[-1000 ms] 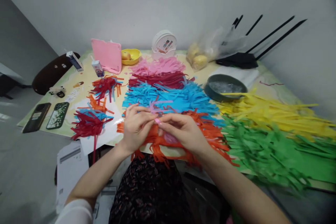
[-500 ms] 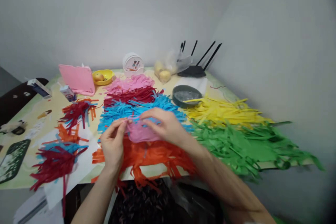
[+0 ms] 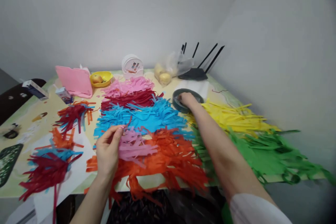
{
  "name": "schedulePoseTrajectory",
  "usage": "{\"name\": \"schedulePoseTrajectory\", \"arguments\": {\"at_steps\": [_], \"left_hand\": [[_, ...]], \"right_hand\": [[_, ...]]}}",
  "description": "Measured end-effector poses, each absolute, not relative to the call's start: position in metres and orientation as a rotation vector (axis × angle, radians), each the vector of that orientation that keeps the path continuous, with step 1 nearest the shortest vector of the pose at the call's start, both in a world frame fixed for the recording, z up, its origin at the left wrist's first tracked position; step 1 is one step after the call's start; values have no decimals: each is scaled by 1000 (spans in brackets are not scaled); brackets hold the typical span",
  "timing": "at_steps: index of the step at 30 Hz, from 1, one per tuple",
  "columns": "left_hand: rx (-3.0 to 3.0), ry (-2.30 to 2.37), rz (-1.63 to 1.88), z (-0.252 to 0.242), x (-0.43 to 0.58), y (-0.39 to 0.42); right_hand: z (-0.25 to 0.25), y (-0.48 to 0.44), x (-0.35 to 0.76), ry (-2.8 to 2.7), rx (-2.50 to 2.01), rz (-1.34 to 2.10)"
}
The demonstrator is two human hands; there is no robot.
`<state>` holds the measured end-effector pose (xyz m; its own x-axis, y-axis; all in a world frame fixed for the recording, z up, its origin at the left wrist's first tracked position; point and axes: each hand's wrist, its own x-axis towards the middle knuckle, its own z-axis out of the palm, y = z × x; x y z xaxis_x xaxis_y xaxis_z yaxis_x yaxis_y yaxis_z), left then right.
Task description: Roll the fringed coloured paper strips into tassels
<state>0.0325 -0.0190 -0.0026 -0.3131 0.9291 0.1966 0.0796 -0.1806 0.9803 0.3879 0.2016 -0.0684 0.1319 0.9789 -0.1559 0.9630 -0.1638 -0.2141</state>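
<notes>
My left hand [image 3: 109,145] pinches one end of a pink fringed paper strip [image 3: 135,147] between thumb and fingertips. The cut ends of the strip fan out to the right over orange fringed paper [image 3: 168,157]. Farther off, my right hand [image 3: 187,100] reaches down into a round dark bowl [image 3: 175,105]. Its fingers look drawn together, but the tips and anything between them are hidden. Blue fringed paper [image 3: 141,117] lies just beyond my left hand, and yellow fringed paper [image 3: 236,117] is right of the bowl.
Green fringed paper [image 3: 262,154] overhangs the table at right. Small mixed tassels [image 3: 48,168] lie at left. Behind are a pink tablet case [image 3: 75,82], a yellow bowl [image 3: 109,76], a white tub [image 3: 132,68], a bag of potatoes [image 3: 164,73] and a black router [image 3: 193,74].
My right hand has left the pink strip and moved away to the right, into the dark bowl. The pink strip now hangs spread out from my left hand alone.
</notes>
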Motion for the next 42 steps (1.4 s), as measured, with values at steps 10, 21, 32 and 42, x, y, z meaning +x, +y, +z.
{"name": "schedulePoseTrajectory", "arguments": {"at_steps": [10,21,32,42], "left_hand": [[1238,1345,1502,0,29,-24],[1484,1279,1553,14,33,-38],[1169,1052,1357,22,20,-66],[1200,1099,1367,25,2,-77]], "right_hand": [[-56,194,385,-1922,-2304,346],[3,53,258,-1747,-1004,742],[20,-38,187,-1906,-752,681],[23,-47,179,-1970,-771,687]]}}
